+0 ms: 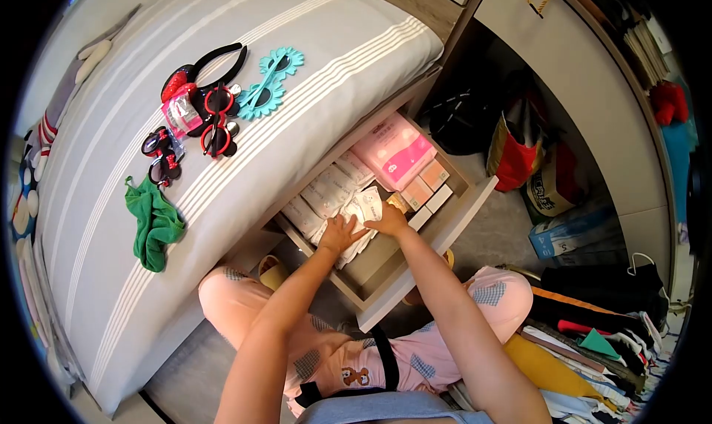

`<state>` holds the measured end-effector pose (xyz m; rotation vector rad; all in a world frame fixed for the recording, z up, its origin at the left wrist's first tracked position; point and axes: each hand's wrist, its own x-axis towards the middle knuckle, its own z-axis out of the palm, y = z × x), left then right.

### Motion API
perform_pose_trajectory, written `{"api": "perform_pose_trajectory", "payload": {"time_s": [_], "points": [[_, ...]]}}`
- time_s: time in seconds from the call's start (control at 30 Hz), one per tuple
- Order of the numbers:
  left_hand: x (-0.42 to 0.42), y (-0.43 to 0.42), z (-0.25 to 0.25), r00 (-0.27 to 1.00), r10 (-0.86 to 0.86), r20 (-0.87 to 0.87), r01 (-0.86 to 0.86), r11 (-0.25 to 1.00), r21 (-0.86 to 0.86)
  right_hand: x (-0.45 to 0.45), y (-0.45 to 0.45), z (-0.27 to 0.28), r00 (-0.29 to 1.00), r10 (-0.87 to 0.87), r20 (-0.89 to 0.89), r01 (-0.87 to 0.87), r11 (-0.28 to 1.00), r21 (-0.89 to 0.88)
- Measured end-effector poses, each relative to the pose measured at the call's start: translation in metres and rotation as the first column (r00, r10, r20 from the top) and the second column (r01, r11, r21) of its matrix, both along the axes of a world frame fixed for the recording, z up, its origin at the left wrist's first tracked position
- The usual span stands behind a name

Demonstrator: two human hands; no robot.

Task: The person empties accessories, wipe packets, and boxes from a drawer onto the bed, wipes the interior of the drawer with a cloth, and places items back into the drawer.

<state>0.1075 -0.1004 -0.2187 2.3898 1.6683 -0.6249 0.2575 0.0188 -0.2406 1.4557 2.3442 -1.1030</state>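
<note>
Inside an open drawer (482,205) lie several small white printed packets (366,201), loosely stacked and partly under my hands. My left hand (341,233) rests on them from the near left, fingers spread. My right hand (387,220) touches the same packets from the right, thumb and fingers apart; some fingertips are hidden. Larger white packs (328,190) line the drawer's bed side. A pink and white pack (393,151) fills its far end, with small peach boxes (425,185) beside it and white boxes (430,207) along the front panel.
On the striped bed (89,276) lie turquoise flower sunglasses (265,90), a black headband (222,61), red-rimmed glasses (217,120), dark glasses (159,157) and a green cloth (154,224). Bags (512,153) stand in the open cabinet. Folded clothes (564,357) are piled at the lower right.
</note>
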Motion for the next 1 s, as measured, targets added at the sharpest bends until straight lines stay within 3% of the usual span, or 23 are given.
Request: {"api": "perform_pose_trajectory", "payload": {"time_s": [0.03, 0.13, 0.17, 0.27, 0.33, 0.37, 0.4, 0.43, 0.53, 0.6, 0.67, 0.73, 0.83, 0.87, 0.9, 0.93, 1.0], "points": [[0.0, 0.002, 0.003, 1.0, -0.005, 0.019, 0.005, 1.0, 0.005, -0.002, -0.004, -0.002, 1.0, 0.002, -0.004, -0.002, 0.998, 0.064], [-0.004, 0.006, 0.016, 0.989, -0.018, 0.149, 0.029, 0.997, -0.065, -0.002, -0.006, -0.006, 0.997, -0.005, -0.081, 0.007, 1.0, 0.018], [-0.004, 0.004, 0.022, 0.977, -0.023, 0.21, 0.021, 1.0, 0.01, -0.001, -0.006, -0.007, 0.999, 0.032, -0.034, -0.031, 0.999, 0.034], [-0.003, 0.01, 0.041, 0.933, 0.077, 0.352, -0.071, 0.997, -0.029, -0.005, -0.014, 0.009, 0.983, -0.145, -0.109, 0.157, 0.982, 0.101], [-0.002, 0.015, 0.057, 0.859, 0.118, 0.499, -0.173, 0.983, 0.065, -0.008, -0.019, 0.022, 0.96, -0.254, -0.118, 0.273, 0.943, 0.191], [-0.001, 0.019, 0.067, 0.823, 0.133, 0.553, -0.225, 0.969, 0.101, -0.007, -0.021, 0.026, 0.923, -0.301, -0.239, 0.36, 0.896, 0.261], [-0.002, 0.023, 0.08, 0.785, 0.145, 0.603, -0.279, 0.951, 0.135, -0.004, -0.022, 0.031, 0.871, -0.328, -0.365, 0.446, 0.838, 0.314], [-0.002, 0.024, 0.098, 0.76, 0.138, 0.636, -0.3, 0.941, 0.154, 0.001, -0.021, 0.039, 0.782, -0.356, -0.513, 0.533, 0.807, 0.254], [-0.004, 0.021, 0.145, 0.681, 0.108, 0.724, -0.346, 0.919, 0.188, -0.003, -0.038, 0.094, 0.381, -0.35, -0.856, 0.702, 0.712, 0.021], [-0.011, 0.012, 0.182, 0.618, 0.049, 0.784, -0.394, 0.882, 0.256, -0.021, -0.052, 0.145, 0.12, -0.33, -0.936, 0.67, 0.723, -0.169], [-0.02, 0.004, 0.215, 0.576, 0.003, 0.817, -0.456, 0.831, 0.318, -0.034, -0.046, 0.168, 0.059, -0.284, -0.957, 0.594, 0.781, -0.195], [-0.036, -0.003, 0.232, 0.56, -0.041, 0.828, -0.562, 0.716, 0.415, -0.059, -0.041, 0.203, 0.053, -0.317, -0.947, 0.53, 0.812, -0.243], [-0.068, -0.017, 0.258, 0.596, 0.067, 0.8, -0.73, 0.461, 0.505, -0.114, -0.038, 0.26, 0.053, -0.351, -0.935, 0.348, 0.884, -0.312], [-0.082, -0.022, 0.267, 0.598, 0.067, 0.799, -0.761, 0.359, 0.54, -0.12, -0.03, 0.269, 0.238, -0.414, -0.879, 0.163, 0.909, -0.384], [-0.098, -0.025, 0.266, 0.53, 0.127, 0.838, -0.841, 0.205, 0.501, -0.133, -0.03, 0.282, 0.244, -0.399, -0.884, 0.056, 0.916, -0.398], [-0.115, -0.027, 0.264, 0.449, 0.178, 0.876, -0.893, 0.045, 0.448, -0.149, -0.038, 0.291, 0.158, -0.432, -0.888, 0.078, 0.902, -0.425], [-0.149, -0.032, 0.268, 0.626, 0.207, 0.752, -0.728, -0.19, 0.659, -0.157, -0.04, 0.283, 0.147, -0.373, -0.916, 0.127, 0.925, -0.357]]}}
